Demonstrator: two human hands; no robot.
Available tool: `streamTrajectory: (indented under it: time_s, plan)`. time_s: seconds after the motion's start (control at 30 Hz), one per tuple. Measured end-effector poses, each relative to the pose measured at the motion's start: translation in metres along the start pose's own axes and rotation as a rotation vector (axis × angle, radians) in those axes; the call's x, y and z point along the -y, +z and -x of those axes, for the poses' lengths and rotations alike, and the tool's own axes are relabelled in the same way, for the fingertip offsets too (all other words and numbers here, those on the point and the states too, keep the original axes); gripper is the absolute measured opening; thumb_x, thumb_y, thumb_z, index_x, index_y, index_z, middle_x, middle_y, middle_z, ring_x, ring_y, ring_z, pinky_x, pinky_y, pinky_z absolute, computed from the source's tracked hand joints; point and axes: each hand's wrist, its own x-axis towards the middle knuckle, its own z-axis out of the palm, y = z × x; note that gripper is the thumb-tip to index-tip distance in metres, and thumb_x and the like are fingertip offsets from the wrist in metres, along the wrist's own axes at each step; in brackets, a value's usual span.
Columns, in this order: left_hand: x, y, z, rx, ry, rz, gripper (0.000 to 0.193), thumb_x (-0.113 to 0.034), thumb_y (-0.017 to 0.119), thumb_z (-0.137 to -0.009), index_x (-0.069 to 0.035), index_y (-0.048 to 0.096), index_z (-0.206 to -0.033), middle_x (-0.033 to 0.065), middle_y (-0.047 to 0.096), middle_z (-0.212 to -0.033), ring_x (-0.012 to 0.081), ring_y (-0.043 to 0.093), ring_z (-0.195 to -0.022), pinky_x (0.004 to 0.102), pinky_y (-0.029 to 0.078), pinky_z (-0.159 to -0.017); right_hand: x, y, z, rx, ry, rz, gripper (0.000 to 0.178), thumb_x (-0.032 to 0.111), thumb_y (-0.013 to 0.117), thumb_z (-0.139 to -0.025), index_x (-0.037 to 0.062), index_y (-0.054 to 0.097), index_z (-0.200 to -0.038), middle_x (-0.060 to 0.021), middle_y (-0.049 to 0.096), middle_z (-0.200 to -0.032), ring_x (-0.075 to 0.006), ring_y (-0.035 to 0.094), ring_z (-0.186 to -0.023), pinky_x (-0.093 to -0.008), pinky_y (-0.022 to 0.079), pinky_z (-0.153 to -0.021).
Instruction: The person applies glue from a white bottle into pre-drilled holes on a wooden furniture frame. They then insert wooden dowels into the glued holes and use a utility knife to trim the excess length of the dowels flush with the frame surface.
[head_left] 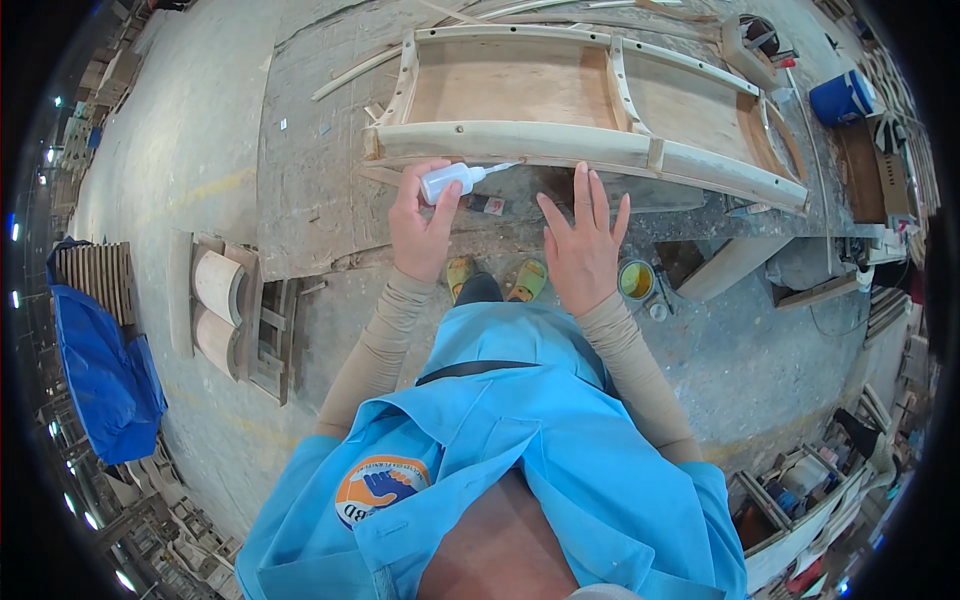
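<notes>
My left hand (425, 220) is wrapped round a small white squeeze bottle (447, 182) with a thin nozzle. The nozzle points right, its tip at the near edge of a long pale wooden frame (560, 142). That frame has curved crosspieces and thin panels set inside it. My right hand (582, 235) has its fingers spread, palm down, with the fingertips at the frame's near rail. Nothing is held in it. Whether those fingertips press on the wood, I cannot tell.
Below right of my right hand stands an open tin (636, 279) with yellow inside. Curved wooden parts (215, 300) lie on the floor at left, near a blue tarp (105, 370). A blue jug (842, 98) sits at far right. A wooden board (735, 267) slants under the frame.
</notes>
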Motion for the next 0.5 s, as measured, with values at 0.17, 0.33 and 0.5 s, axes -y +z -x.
streamTrajectory:
  time_s: [0.17,0.33,0.5]
  plan:
    - [0.003,0.000,0.002,-0.047,0.047,-0.003,0.025,-0.016,0.060,-0.089,-0.002,0.054,-0.109,0.0092,0.062,-0.097,0.0145,0.060,-0.084,0.0269,0.048,-0.074,0.000,0.001,0.000,-0.015,-0.010,0.007,0.030,0.013,0.059,-0.077,0.0149,0.064,-0.107,-0.0193,0.029,-0.145,-0.0301,0.029,-0.133,-0.0568,0.012,-0.108]
    - [0.000,0.004,0.004,-0.061,-0.001,0.040,0.025,-0.017,0.059,-0.090,-0.002,0.054,-0.110,0.0082,0.061,-0.096,0.0141,0.058,-0.085,0.0265,0.047,-0.075,-0.002,0.002,0.000,-0.033,-0.028,0.026,0.028,0.013,0.059,-0.078,0.0146,0.064,-0.106,-0.0196,0.030,-0.144,-0.0301,0.031,-0.132,-0.0567,0.013,-0.108]
    - [0.012,-0.005,0.004,-0.079,-0.125,0.305,0.023,-0.020,0.055,-0.093,-0.004,0.054,-0.110,0.0032,0.058,-0.091,0.0085,0.051,-0.074,0.0223,0.043,-0.067,-0.003,0.003,0.000,-0.045,-0.037,0.030,0.027,0.014,0.058,-0.079,0.0142,0.065,-0.105,-0.0198,0.031,-0.144,-0.0303,0.033,-0.131,-0.0567,0.013,-0.108]
